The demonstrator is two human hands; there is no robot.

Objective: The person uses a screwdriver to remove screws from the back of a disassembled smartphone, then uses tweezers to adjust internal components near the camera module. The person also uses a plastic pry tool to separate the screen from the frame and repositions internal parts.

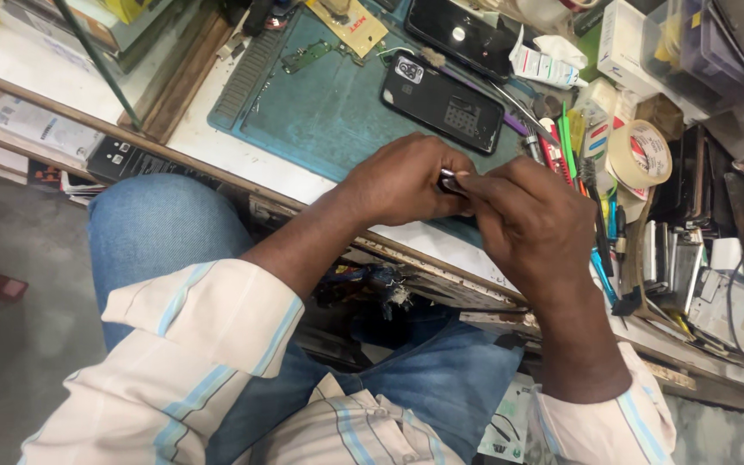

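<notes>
Crowded bench edge (320, 185): both hands (475, 202) pinch small part (449, 181)

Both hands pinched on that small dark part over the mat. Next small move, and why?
Probably lower it onto the teal mat. The left hand and right hand pinch the small dark part in mid-air at the bench edge, above the lap; most of it is hidden, and a slip would drop it off the bench.

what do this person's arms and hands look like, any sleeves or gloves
Both hands are bare: no gloves, rings or watch show on the left hand or right hand. Each arm wears a cream shirt sleeve with pale blue stripes, rolled up: left sleeve, right sleeve. The forearms are uncovered.
</notes>
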